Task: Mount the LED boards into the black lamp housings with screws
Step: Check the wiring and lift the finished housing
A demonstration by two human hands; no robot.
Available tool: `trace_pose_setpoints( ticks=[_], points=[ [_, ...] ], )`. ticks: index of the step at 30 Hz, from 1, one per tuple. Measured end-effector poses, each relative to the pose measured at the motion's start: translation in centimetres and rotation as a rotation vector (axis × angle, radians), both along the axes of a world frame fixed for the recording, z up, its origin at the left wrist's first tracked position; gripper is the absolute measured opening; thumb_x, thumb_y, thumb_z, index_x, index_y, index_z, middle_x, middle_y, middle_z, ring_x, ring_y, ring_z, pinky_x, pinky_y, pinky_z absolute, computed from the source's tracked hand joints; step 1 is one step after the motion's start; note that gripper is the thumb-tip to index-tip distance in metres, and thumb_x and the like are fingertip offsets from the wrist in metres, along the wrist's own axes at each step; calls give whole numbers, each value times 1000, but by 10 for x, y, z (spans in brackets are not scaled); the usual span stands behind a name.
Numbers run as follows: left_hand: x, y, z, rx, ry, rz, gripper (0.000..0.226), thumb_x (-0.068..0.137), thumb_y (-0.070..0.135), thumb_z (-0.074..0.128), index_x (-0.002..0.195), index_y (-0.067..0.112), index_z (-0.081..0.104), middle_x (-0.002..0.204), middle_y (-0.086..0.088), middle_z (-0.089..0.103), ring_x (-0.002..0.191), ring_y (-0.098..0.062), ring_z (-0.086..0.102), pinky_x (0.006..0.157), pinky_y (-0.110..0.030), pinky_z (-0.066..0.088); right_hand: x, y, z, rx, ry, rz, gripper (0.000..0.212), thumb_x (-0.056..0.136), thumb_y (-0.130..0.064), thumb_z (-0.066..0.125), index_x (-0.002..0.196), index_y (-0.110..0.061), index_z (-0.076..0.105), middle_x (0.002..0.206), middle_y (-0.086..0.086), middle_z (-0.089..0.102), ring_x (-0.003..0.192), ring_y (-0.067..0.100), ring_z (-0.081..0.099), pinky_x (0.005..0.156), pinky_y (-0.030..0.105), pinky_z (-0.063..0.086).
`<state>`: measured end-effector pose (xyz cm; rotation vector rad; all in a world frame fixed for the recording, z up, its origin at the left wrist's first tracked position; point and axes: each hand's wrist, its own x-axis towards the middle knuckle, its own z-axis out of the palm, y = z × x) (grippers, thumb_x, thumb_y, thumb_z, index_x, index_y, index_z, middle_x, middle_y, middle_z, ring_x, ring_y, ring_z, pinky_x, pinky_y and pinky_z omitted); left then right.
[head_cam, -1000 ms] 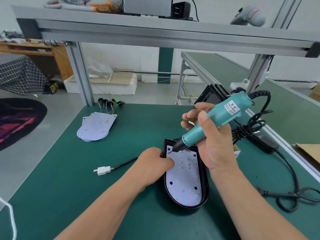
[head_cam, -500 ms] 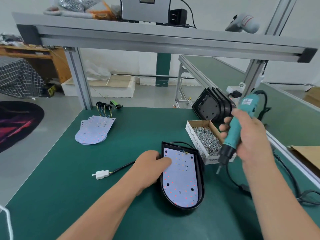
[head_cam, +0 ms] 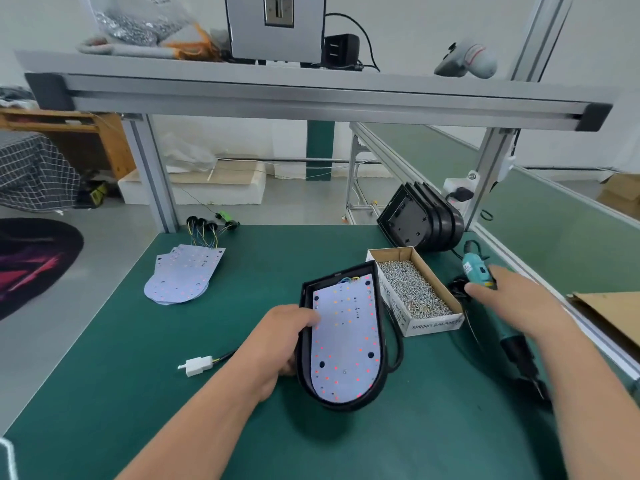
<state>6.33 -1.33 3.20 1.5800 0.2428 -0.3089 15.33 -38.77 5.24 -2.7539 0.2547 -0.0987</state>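
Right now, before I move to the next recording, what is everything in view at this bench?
lamp housing: one, black, mid-table
LED board: one, white with red and orange dots, inside that housing
loose LED boards: a stack, count unclear, white, table's far left
empty housings: about four stacked, black, table's far right
screw box: one, cardboard, right of the lamp housing, holding silver screws
screwdriver: one, teal, table's right side
connector: one, white, on a cable left of the lamp housing
table: one, green
shelf: one, grey, overhead
left hand: grips the lamp housing's left wall
right hand: rests on the screwdriver
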Motion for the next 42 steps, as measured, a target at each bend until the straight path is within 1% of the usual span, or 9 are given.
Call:
trace_pose_setpoints(
  ticks=[6, 12, 17, 20, 25, 28, 30, 34, 42],
  points=[
    [3, 6, -4, -232, 68, 94, 22, 95, 26, 61, 102, 12, 78, 99, -12, 79, 80, -28, 73, 79, -36, 53, -4, -6, -10, 64, -53, -19, 45, 98, -65, 51, 94, -21, 53, 87, 5, 65, 79, 24, 62, 69, 40, 46],
    [-5, -4, 5, -499, 124, 46, 30, 96, 24, 49, 99, 3, 71, 66, -8, 62, 44, -22, 57, 42, -24, 47, -15, 10, 0, 54, -372, -9, 31, 97, -50, 59, 100, -19, 64, 107, 10, 63, 96, 33, 58, 75, 43, 48],
    [-6, -10, 1, -518, 108, 11, 36, 81, 30, 57, 107, 5, 61, 72, -11, 50, 46, -22, 48, 40, -28, 43, -45, 90, 5, 274, -525, 516, 38, 103, -31, 65, 137, -45, 59, 131, -31, 57, 122, -1, 57, 105, 23, 47],
    [-9, -12, -4, -493, 73, -22, 33, 91, 26, 52, 91, 1, 74, 67, -13, 62, 48, -24, 60, 44, -30, 50, -49, 130, -10, 138, -439, 754, 55, 102, -22, 68, 153, -20, 49, 149, -10, 52, 140, 16, 46, 119, 34, 36],
    [-13, -14, -1, -341, -60, -117, 47, 68, 34, 67, 102, 4, 75, 102, -22, 71, 89, -34, 67, 83, -44, 51, -60, 154, -1, 173, -367, 799, 31, 96, -6, 63, 119, -27, 69, 118, -2, 70, 109, 21, 66, 101, 41, 53],
    [-15, -15, -2, -245, -153, -209, 58, 71, 29, 66, 114, -10, 64, 110, -31, 70, 96, -36, 66, 88, -49, 47, -69, 151, 18, 403, -200, 688, 10, 78, -32, 61, 77, -25, 67, 84, -9, 64, 80, 8, 62, 86, 45, 58],
    [-16, -14, -3, -259, -236, -243, 49, 75, 25, 67, 116, -1, 72, 118, -32, 72, 100, -37, 70, 91, -50, 54, -65, 144, 20, 719, -92, 556, 17, 73, -31, 66, 64, -17, 71, 67, -6, 70, 76, 11, 68, 67, 27, 58],
    [-19, -12, 5, -254, -417, -194, 46, 77, 27, 72, 117, 4, 76, 121, -30, 72, 104, -30, 70, 96, -44, 56, -53, 144, 11, 900, -333, 410, 27, 92, 4, 69, 91, -23, 74, 94, -3, 72, 86, 12, 61, 74, 19, 48],
    [-21, -15, 18, 123, -771, -26, 5, 85, 27, 74, 87, 31, 76, 86, 3, 52, 74, -12, 48, 68, -21, 38, -46, 130, 10, 957, -401, 432, 8, 84, -27, 72, 91, -25, 76, 78, 10, 64, 71, 13, 50, 65, 30, 41]
  ],
)
